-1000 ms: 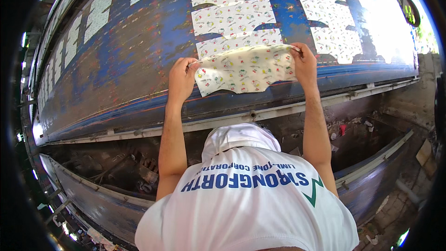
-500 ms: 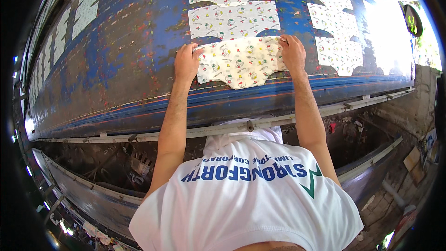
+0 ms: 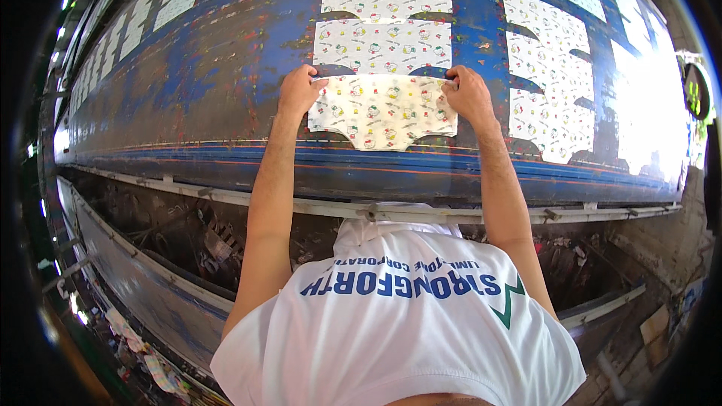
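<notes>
Patterned cloth (image 3: 382,109) lowered flat onto the blue table (image 3: 210,98), top edge (image 3: 376,78) straightened

Noted cream cartoon-print fabric panel (image 3: 383,109) with straight top edge, scooped lower corners; lies spread flat near front edge of worktable (image 3: 226,83).

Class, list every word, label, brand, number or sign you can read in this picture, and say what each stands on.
White shirt: large blue lettering, upside down, with a smaller line above and a green zigzag; partly legible, but I won't copy wording.
Held patterned fabric piece: tiny print, too small to read.
Patterned pieces beyond it: likewise too small.
</notes>
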A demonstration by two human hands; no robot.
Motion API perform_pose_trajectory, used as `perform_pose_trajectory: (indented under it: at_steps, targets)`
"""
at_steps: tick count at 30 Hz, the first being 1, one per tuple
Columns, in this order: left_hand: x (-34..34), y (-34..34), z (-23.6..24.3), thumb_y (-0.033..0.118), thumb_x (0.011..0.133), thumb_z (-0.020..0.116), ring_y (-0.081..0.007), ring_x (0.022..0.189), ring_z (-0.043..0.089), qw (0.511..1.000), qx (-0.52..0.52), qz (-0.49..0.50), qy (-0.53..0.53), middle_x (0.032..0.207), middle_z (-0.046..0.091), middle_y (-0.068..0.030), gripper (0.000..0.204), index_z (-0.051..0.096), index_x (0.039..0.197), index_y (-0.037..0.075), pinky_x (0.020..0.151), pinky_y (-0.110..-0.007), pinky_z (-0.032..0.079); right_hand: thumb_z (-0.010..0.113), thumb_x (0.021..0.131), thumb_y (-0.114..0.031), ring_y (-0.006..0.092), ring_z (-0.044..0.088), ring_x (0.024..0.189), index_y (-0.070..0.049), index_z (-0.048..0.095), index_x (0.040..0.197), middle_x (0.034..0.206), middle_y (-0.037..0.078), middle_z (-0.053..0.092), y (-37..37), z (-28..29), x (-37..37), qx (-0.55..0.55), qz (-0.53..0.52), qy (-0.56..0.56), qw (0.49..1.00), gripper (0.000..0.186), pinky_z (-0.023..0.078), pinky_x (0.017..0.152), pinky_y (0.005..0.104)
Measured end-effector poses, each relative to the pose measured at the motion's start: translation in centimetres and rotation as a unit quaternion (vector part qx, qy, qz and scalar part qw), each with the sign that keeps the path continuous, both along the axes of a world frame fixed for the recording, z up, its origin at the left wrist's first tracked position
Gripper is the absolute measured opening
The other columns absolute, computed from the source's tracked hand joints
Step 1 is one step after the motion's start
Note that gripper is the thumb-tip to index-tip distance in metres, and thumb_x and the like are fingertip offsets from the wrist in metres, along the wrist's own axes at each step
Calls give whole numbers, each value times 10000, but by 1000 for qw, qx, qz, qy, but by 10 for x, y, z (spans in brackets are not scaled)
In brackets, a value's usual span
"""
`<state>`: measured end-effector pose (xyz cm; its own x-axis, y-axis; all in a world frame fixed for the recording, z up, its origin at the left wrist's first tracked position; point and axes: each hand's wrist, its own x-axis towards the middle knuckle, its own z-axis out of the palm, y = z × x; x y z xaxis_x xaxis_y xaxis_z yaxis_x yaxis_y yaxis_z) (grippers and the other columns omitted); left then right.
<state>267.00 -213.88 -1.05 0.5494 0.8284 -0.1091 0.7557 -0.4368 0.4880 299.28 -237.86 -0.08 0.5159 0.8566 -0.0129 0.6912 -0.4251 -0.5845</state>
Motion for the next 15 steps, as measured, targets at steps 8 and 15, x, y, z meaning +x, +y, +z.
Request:
perform_pose_trajectory:
  at_steps: [8,15]
  targets:
    - [6,-12,10,276,905,786,-352,974,629,998,26,3,57,1012,662,-162,254,714,1017,59,856,-467,500,724,848,-171,365,647,932,-27,697,926,937,163,691,-8,1,9,37,98,-25,994,166,542,832,477]
    - [10,-40,13,214,964,712,-389,999,629,995,98,-3,-25,1047,647,-175,206,724,1070,37,881,-480,506,749,861,-121,355,628,962,-28,687,990,966,146,690,-15,9,2,50,53,39,997,171,515,843,462]
